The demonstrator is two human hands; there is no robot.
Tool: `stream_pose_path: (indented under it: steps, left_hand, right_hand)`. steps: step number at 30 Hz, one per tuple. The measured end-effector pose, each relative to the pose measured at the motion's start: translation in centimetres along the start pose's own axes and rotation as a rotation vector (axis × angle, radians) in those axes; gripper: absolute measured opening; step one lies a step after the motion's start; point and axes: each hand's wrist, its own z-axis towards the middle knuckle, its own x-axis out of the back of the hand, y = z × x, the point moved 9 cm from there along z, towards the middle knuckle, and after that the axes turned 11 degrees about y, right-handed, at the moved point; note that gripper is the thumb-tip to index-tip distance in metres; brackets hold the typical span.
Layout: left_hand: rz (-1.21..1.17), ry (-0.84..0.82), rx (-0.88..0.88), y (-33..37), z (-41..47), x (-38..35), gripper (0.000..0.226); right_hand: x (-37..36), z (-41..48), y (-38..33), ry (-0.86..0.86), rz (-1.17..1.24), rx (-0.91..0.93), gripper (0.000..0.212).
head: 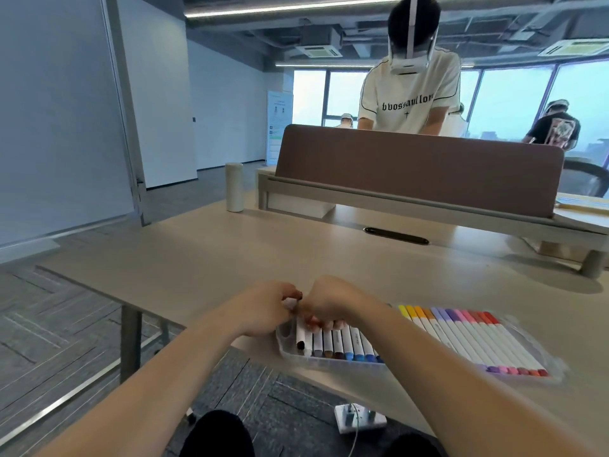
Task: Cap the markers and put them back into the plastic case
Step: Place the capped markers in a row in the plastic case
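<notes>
Head-camera view, looking down over two bare forearms. The left hand [267, 305] and right hand [333, 301] were drawn together, knuckles up, with a single marker [292, 300] caught between them. The left hand's fingers were curled round its white barrel. The right hand, also curled, closed in on the dark red cap end from the other side and seemed to pinch it, though its fingertips were mostly hidden. Directly beneath the hands, on the near edge of the table [230, 252], lay the clear plastic case [284, 345], stretching away under the right forearm and out to that arm's right. Capped markers [478, 338] filled it in a neat row, with browns and blues closest to the hands and yellows, purples and reds farther right. An empty slot [286, 328] showed at the case's left end, just below the left hand. Far beyond the hands stood a pale bottle [234, 188], a brown desk divider [418, 169], and another person [408, 94] behind it. The likely risks were these: a cap pushed on crooked might not seat, leaving the tip to dry out. The case also sat at the table's near edge, so a hard press into the slot could tip it off.
</notes>
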Motion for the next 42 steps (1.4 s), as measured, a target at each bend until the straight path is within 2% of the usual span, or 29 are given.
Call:
stream_pose_path:
  steps: [5,7,11,16,20,23,30,33,36,40,42]
  left_hand:
    - [-0.045,-0.13,-0.083,0.4,-1.2,-1.0,0.054]
    - [-0.08,-0.133,-0.093,0.3,-1.3,-1.1,0.052]
    - [-0.044,-0.133,-0.08,-0.1,-1.0,-1.4,0.046]
    - [0.054,-0.139,-0.11,0.8,-0.9,-1.3,0.041]
    - [0.122,-0.141,-0.073,1.1,-0.6,-1.6,0.039]
    - [0.145,-0.082,-0.047,2.2,-0.1,-1.8,0.037]
    - [0.116,0.015,-0.109,9.4,0.8,-2.4,0.026]
    - [0.057,-0.002,-0.131,12.7,1.2,-3.7,0.043]
    - [0.044,-0.027,-0.171,16.5,1.6,-5.4,0.048]
    - [0.067,-0.042,-0.243,21.3,1.8,-8.0,0.047]
    - [0.074,-0.074,-0.26,22.9,1.9,-9.5,0.047]
  right_hand:
    - [0.0,0.6,0.1,0.024,-0.023,0.032,0.047]
    - [0.1,1.1,0.3,0.042,-0.044,0.039,0.037]
    - [-0.2,1.8,0.4,0.043,-0.093,0.037,0.038]
    - [-0.7,2.7,0.0,0.073,-0.311,0.084,0.024]
    - [-0.3,2.0,-0.2,0.132,-0.291,0.127,0.023]
    - [0.8,1.0,0.8,0.216,-0.283,0.146,0.022]
    - [5.7,-1.5,8.6,0.35,-0.164,-0.005,0.028]
    - [7.8,-2.9,12.8,0.396,-0.108,-0.089,0.034]
    - [10.2,-4.7,17.7,0.495,-0.055,-0.199,0.037]
    - [12.5,-7.9,24.2,0.607,0.087,-0.364,0.017]
    - [13.3,-9.1,26.5,0.66,0.092,-0.434,0.03]
